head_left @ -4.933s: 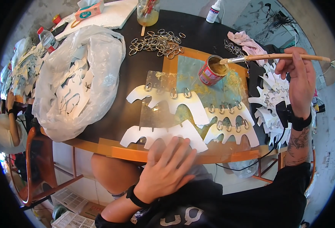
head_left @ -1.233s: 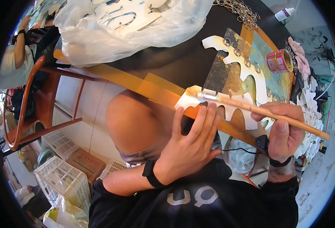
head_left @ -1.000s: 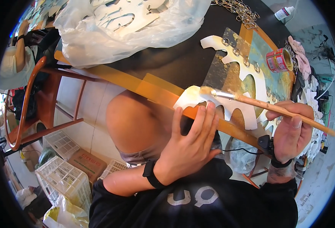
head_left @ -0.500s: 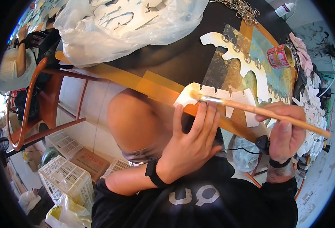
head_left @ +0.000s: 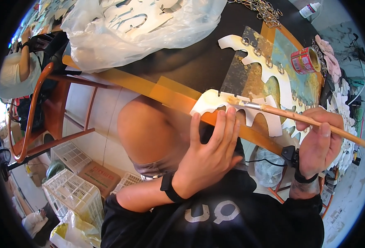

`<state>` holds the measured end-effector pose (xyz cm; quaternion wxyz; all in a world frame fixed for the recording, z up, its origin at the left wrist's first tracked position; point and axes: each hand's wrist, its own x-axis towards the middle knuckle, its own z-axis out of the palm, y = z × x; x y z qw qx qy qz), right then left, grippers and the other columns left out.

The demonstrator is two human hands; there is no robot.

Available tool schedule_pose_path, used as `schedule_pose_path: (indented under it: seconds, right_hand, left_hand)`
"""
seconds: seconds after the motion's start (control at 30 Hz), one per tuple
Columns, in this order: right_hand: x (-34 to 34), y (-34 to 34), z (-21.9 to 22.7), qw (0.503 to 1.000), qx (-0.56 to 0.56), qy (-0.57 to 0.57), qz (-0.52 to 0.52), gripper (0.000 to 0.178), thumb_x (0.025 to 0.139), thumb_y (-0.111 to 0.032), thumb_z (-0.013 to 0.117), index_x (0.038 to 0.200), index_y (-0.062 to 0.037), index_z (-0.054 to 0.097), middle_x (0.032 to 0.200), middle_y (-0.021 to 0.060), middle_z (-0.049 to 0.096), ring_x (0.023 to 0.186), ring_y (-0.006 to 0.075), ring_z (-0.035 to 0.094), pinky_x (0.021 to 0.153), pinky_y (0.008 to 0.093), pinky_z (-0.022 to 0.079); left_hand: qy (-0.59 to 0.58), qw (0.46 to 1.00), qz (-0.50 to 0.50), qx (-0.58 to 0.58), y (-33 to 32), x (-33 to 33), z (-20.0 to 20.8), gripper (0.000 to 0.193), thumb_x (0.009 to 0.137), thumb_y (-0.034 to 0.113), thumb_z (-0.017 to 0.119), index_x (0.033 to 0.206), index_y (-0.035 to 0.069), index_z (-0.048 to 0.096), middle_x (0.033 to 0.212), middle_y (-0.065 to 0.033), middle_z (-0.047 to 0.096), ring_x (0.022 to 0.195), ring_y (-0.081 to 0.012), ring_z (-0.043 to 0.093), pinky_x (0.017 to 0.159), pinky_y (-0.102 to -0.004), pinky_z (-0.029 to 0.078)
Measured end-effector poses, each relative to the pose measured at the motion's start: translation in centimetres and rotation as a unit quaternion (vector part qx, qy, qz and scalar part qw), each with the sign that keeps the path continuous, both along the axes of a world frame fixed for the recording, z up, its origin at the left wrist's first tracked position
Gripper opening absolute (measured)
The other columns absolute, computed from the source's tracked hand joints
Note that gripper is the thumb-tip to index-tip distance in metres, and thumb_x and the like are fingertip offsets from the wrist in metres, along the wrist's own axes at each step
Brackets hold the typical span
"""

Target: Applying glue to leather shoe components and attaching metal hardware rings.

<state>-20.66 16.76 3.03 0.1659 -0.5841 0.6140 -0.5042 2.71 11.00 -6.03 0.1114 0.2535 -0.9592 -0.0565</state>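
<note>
A white cut-out piece [head_left: 207,100] with notches along its far side lies at the table's near edge. My left hand [head_left: 205,155] is open, its outstretched fingertips touching the near side of this piece. In my right hand [head_left: 321,142] is a paintbrush [head_left: 288,114] with a wooden handle and metal collar, gripped between thumb and fingers. Its bristles rest on the piece, near the notches. Just beyond lies another white cut-out [head_left: 269,72], curved, with metal rings [head_left: 269,62] along its far side.
An open red tin [head_left: 304,62] stands at the right, by a pink cloth [head_left: 328,56]. Clear plastic [head_left: 104,51] holds more white cut-outs at the far left. Metal rings [head_left: 265,12] lie heaped at the back. A chair [head_left: 54,99] and white crates [head_left: 73,194] are on the left; another person [head_left: 19,74] sits there.
The paintbrush and my right hand have moved to the right, taking the bristles from the piece's left end toward its middle. My left hand stays nearly in place.
</note>
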Motion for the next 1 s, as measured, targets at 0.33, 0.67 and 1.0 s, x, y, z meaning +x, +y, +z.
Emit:
schedule_pose_path:
  seconds: [0.33, 0.67, 1.0]
  right_hand:
    - [-2.9, 0.8, 1.5, 0.992, -0.100, -0.008, -0.071, 0.026, 0.111, -0.021, 0.050, 0.107, 0.0030, 0.059, 0.088, 0.0181, 0.067, 0.075, 0.0222, 0.064, 0.074, 0.0352, 0.051]
    - [-10.6, 0.8, 5.5, 0.935, -0.086, 0.084, -0.334, 0.029, 0.113, -0.024, 0.056, 0.120, 0.0011, 0.070, 0.096, 0.0116, 0.079, 0.080, 0.0132, 0.067, 0.073, 0.0269, 0.047]
    - [-12.7, 0.2, 4.2, 0.946, -0.048, 0.048, -0.316, 0.026, 0.114, -0.022, 0.055, 0.118, -0.0006, 0.069, 0.095, 0.0079, 0.079, 0.082, 0.0099, 0.068, 0.073, 0.0237, 0.045]
  left_hand:
    - [0.016, 1.000, -0.002, 0.000, 0.0, -0.4, 0.1, 0.084, 0.089, 0.060, 0.068, 0.145, -0.002, 0.061, 0.164, -0.0246, 0.047, 0.155, -0.0382, 0.038, 0.120, -0.0776, 0.025]
    - [0.026, 1.000, 0.008, 0.007, 0.2, -0.6, 0.1, 0.087, 0.086, 0.056, 0.075, 0.145, -0.006, 0.060, 0.162, -0.0271, 0.048, 0.152, -0.0395, 0.041, 0.120, -0.0787, 0.023]
    - [0.010, 1.000, 0.015, 0.012, 0.4, -0.7, 0.7, 0.090, 0.086, 0.054, 0.076, 0.148, -0.008, 0.056, 0.162, -0.0289, 0.046, 0.152, -0.0412, 0.040, 0.121, -0.0792, 0.022]
